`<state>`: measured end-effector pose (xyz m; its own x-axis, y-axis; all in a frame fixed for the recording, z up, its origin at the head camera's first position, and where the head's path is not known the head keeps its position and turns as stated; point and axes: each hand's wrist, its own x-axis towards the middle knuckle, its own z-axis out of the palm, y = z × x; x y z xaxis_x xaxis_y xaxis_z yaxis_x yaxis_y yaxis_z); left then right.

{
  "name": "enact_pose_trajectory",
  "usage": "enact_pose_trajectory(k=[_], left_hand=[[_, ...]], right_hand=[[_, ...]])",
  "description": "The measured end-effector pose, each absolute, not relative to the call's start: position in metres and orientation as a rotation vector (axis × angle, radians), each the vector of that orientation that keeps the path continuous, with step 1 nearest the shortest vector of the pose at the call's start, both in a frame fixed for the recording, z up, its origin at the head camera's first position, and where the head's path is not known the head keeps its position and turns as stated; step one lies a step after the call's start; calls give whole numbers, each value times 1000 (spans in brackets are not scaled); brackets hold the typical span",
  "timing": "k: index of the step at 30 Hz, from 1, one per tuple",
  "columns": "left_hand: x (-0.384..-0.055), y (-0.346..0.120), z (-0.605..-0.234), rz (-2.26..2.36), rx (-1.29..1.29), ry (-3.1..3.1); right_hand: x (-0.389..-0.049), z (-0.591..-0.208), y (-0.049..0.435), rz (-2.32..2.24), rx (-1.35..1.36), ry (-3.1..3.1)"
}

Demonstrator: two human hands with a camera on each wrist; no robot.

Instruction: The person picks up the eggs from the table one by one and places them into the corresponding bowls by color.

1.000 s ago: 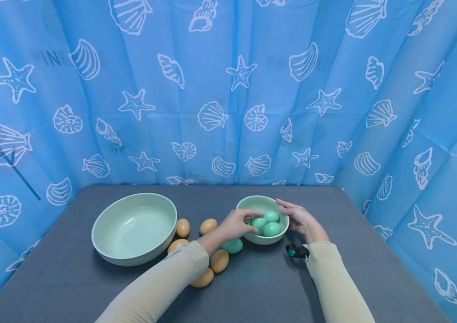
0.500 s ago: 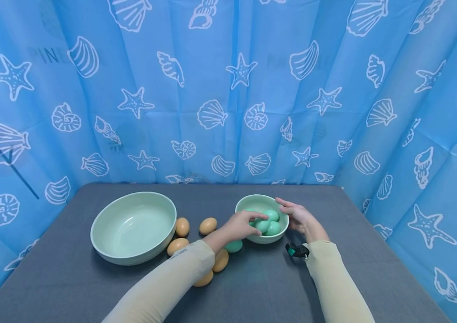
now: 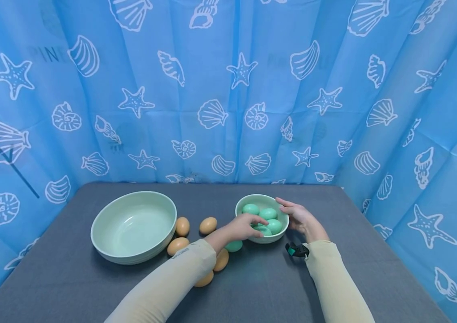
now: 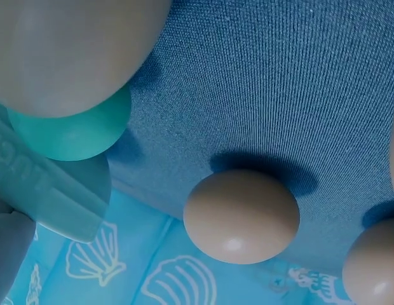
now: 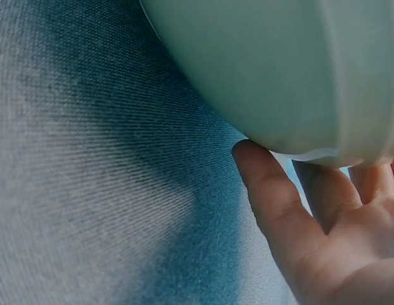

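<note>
My left hand (image 3: 241,227) reaches over the near left rim of the small pale green bowl (image 3: 266,240). Its thumb and forefinger pinch a green egg (image 3: 264,230) low among several other green eggs (image 3: 268,213) inside. On the bowl's right side, my right hand (image 3: 302,220) holds the wall, with its thumb over the rim. From the right wrist view, the fingers (image 5: 270,184) lie against the outer wall of the bowl (image 5: 260,76). One more green egg (image 3: 234,246) lies on the table beneath my left wrist.
A larger pale green bowl (image 3: 133,226) with nothing in it stands at the left. Several brown eggs (image 3: 208,225) lie between the bowls, some partly behind the left sleeve (image 3: 180,273). A black device (image 3: 297,250) sits at the right wrist. A blue shell-print curtain (image 3: 228,98) hangs behind the table.
My left hand has lowered the green egg among the others, and the eggs in the bowl have shifted. The right hand keeps its place on the bowl.
</note>
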<state>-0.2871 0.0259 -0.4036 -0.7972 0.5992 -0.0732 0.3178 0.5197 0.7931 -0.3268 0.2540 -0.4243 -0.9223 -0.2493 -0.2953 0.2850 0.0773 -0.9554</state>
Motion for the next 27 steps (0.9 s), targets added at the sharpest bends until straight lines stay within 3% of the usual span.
enact_pose_trajectory(k=[27], left_hand=[[-275,-28,-393,1474,733,2381]], right_hand=[[-325,-422,252,-1932,85,1969]])
